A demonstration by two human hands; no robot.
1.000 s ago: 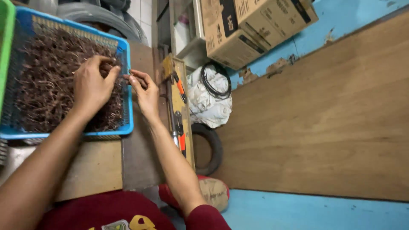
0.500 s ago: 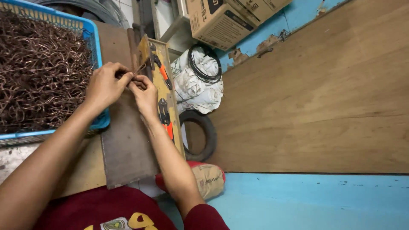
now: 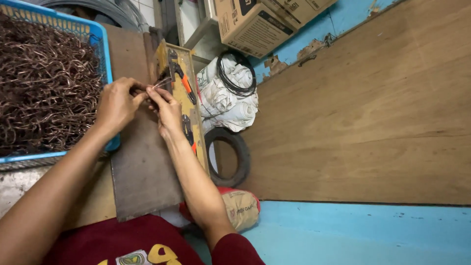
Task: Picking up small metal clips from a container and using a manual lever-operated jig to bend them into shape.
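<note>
Far left: blue crate [image 3: 104, 44] heaped with bent copper wire pieces [image 3: 44, 83], standing on a bench, touching the grey board [image 3: 142, 167] at its right edge. Just right of the crate: left hand [image 3: 115, 105], fingers curled shut, thumb and forefinger pinched on a thin wire piece [image 3: 161, 83] above the board. Touching it, fingertip to fingertip: right hand [image 3: 168, 110], likewise pinched tight on the same wire, knuckles toward the camera, forearm running down to a dark red sleeve [image 3: 235, 248]. Wire itself small and partly hidden by the fingers, one end poking up and right toward the yellow jig [image 3: 176, 56]; exact shape hard to tell. Beside the right hand, on the jig: two clamps with orange handles [image 3: 186, 86], one near the fingertips, the other lower by the wrist. Below the jig, on the floor: black rubber ring [image 3: 235, 157], and near it a tan sack with a red end [image 3: 243, 208]. Further right and up: white bundled sacks [image 3: 230, 105] with a black cable coil [image 3: 235, 73] lying on top. Above those: cardboard boxes [image 3: 260, 19] on a shelf. Rightmost: wide plywood sheet [image 3: 373, 108] against chipped blue paint, with blue floor [image 3: 363, 230] along the bottom.
</note>
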